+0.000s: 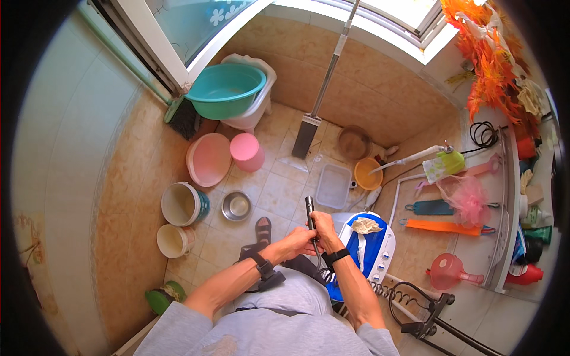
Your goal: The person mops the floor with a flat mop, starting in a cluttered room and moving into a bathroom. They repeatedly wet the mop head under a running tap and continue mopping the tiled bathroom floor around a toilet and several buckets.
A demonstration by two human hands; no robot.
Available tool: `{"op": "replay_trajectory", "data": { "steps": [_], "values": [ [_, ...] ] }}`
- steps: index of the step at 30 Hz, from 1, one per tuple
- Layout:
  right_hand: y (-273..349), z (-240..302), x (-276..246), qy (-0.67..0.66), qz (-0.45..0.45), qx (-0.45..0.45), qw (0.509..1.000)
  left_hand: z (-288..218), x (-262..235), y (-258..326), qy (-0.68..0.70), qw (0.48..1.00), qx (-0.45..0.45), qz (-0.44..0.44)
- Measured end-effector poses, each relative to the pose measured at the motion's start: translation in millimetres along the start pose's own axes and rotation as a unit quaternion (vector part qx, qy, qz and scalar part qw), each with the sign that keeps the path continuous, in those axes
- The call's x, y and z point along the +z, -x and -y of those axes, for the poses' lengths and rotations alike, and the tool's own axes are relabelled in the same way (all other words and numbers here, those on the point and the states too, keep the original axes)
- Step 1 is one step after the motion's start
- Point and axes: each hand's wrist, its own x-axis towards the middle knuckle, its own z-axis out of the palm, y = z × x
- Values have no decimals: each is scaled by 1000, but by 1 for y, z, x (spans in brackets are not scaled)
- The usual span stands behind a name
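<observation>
- Beige floor tiles [279, 196] and matching lower wall tiles are seen from above in a small washroom, with a window along the top.
- A dark shower handle [310, 210] is held upright in front of the body, above the floor and just left of a small blue-and-white washing machine [374, 249].
- The grip of the left hand [298, 242] is closed around the lower part of the handle; a dark band is worn on that wrist.
- The grip of the right hand [323, 228] is closed on the handle as well, touching the left hand; a black watch is worn on its wrist.
- A coiled metal hose [395, 292] is seen low on the right.
- A steel bowl [236, 206], a pink stool [246, 151], a pink basin [209, 159] and two pale buckets [181, 204] are set on the floor to the left.
- A teal basin [225, 89] is rested on a white seat, and a flat mop [309, 133] is leaned against the far wall.
</observation>
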Motion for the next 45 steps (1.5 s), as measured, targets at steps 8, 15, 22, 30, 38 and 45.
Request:
{"op": "replay_trajectory", "data": {
  "steps": [8, 15, 22, 30, 38, 45],
  "values": [
    [59, 34, -10, 177, -39, -263, 948, -9, 15, 7, -19, 991, 25, 129],
    [162, 35, -49, 258, -231, -406, 846, -35, 28, 14, -215, 954, -5, 209],
    [290, -64, -123, 106, -560, -275, 774, -52, 33, 20, -270, 947, -33, 169],
    [417, -171, -212, -49, -771, -187, 607, -60, 41, 3, -287, 942, -66, 161],
    [435, -187, -320, -93, -749, -237, 612, -63, 44, 5, -280, 947, -36, 155],
    [415, -182, -358, -122, -707, -271, 642, -63, 27, 10, -230, 969, -21, 93]
  ]
}}
